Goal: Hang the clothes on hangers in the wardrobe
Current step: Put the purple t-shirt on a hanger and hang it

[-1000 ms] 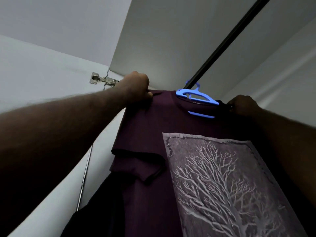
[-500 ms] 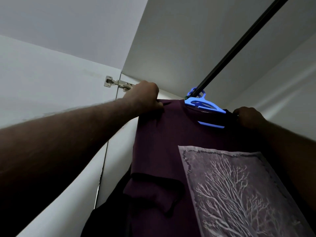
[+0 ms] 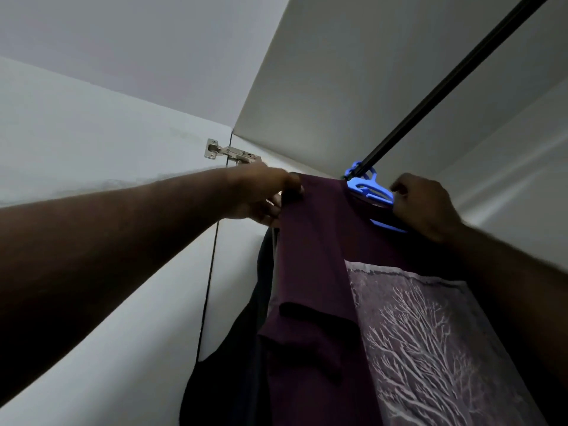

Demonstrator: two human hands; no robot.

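A dark maroon T-shirt (image 3: 316, 259) with a pale tree print hangs on a blue plastic hanger (image 3: 370, 190). The hanger's hook sits over the black wardrobe rail (image 3: 436, 93). My left hand (image 3: 261, 195) pinches the shirt's left shoulder edge. Over on the right shoulder, my right hand (image 3: 424, 204) has its fingers curled over the shirt and the hanger arm. The hanger's right end is hidden under that hand.
A dark garment (image 3: 233, 364) hangs behind the shirt at lower left. The white wardrobe door (image 3: 92, 149) stands open on the left with a metal hinge (image 3: 227, 153) at its top. The wardrobe's ceiling panel (image 3: 353, 72) lies just above the rail.
The view has shifted so the shirt sits further right. My right hand has come up over the hanger's right arm. My left hand still holds the left shoulder.
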